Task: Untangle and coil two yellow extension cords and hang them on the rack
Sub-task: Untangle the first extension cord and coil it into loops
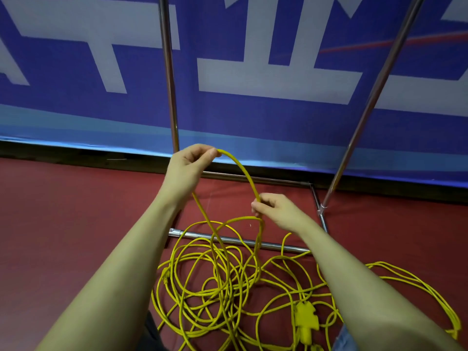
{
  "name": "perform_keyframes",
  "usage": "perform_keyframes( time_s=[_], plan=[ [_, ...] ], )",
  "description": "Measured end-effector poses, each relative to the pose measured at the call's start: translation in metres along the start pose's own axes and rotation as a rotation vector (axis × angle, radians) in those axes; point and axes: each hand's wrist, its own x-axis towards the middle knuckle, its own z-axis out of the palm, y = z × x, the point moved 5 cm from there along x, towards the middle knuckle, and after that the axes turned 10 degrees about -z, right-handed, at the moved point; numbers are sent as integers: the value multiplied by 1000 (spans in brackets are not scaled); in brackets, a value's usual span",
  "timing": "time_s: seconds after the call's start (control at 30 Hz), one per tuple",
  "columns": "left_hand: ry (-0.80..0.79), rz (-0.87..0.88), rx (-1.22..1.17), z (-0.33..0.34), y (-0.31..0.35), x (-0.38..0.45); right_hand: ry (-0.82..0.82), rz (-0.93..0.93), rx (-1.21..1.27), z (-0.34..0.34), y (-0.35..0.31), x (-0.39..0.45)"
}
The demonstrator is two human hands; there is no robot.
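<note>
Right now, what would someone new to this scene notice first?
The yellow cord tangle sprawls on the red floor at bottom centre. Above it, the left hand and right hand each pinch a raised arc of cord. Behind stand the chrome rack and a blue banner.

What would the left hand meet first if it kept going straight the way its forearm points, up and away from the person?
Most likely the rack's upright pole, which stands just behind the left hand that pinches the yellow cord. Depth is unclear; it might slip past and reach the blue banner.
</note>
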Motion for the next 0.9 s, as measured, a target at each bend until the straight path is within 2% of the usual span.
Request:
perform_keyframes(
  time_s=[0.07,0.2,0.33,0.4,0.5,0.6,0.73,0.83,0.9],
  plan=[
    [15,12,-15,0,0,1,20,35,-10,1,4,1],
    [104,0,-12,-4,-2,6,74,100,137,12,0,2],
    [185,31,286,-21,-6,14,170,60,18,-4,4,-1],
    [193,69,416,-24,-8,14,91,45,-49,-14,3,-4],
    [191,101,464,-23,-11,15,-62,17,-140,-21,0,-9],
    [191,64,374,-19,-17,17,-105,6,-140,-25,-4,-12],
    [168,5,92,-6,-18,15,-85,26,-173,-25,7,-22],
    [103,-5,46,10,-15,15,-62,29,-196,-20,15,-26],
    [125,-29,11,11,-17,16,-16,34,-146,-21,13,-26]
  ],
)
